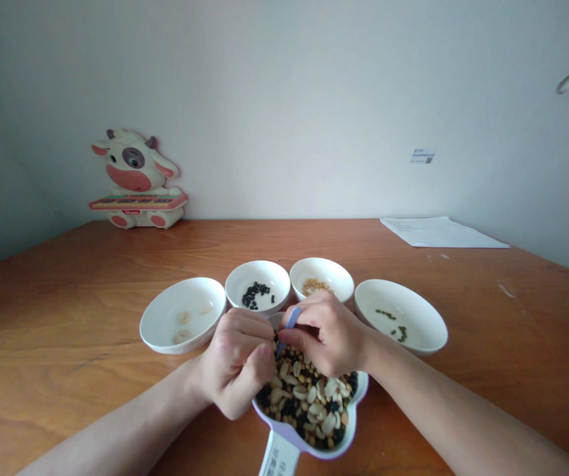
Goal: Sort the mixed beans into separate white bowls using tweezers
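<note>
Nearest: handled pan (pixel 289 434) of mixed peanuts (pixel 316 410) and beans (pixel 288 406). Over it, left hand (pixel 237 360) curled closed, right hand (pixel 332 330) gripping tweezers (pixel 293 318). Beyond, four white bowls (pixel 162 317), left to right: pale peanuts (pixel 184 318), black beans (pixel 250 295), yellow beans (pixel 314 285), green beans (pixel 402 333)

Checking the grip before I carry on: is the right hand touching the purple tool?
Touching. The head view shows the right hand gripping the purple tool between thumb and fingers, with no gap there.
</note>
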A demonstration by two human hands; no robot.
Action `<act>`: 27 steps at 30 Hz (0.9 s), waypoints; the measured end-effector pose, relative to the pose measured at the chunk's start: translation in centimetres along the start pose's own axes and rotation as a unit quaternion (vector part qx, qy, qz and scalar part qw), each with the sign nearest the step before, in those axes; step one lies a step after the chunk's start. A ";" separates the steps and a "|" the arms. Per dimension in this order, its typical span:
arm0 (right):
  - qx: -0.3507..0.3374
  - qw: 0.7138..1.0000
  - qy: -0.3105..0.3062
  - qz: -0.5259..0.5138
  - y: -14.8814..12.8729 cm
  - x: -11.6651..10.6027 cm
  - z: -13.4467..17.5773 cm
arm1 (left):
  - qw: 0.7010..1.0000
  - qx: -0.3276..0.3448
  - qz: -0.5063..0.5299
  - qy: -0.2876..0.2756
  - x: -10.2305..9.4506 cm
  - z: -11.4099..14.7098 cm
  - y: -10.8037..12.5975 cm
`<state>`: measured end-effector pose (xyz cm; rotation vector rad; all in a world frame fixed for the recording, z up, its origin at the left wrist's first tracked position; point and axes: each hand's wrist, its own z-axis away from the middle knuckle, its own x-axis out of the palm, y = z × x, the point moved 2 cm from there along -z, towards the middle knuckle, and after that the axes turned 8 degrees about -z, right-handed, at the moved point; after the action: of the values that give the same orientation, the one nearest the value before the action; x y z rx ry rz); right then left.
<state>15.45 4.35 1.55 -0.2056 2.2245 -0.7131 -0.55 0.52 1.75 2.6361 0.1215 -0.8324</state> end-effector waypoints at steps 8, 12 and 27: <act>-0.001 1.000 0.019 -0.011 -0.4 -0.3 -0.2 | 1.000 0.001 0.002 0.004 0.0 0.1 -0.1; -0.004 0.999 0.049 -0.022 -0.6 -0.6 -0.2 | 1.000 -0.001 0.003 0.004 0.0 0.1 0.0; 0.092 0.944 0.311 0.062 -0.1 -1.6 0.1 | 1.000 0.010 0.010 -0.004 -0.1 -0.1 0.0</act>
<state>16.55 4.80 2.57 0.2954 2.7057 -1.0106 -0.52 0.57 1.90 2.6467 0.0842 -0.8420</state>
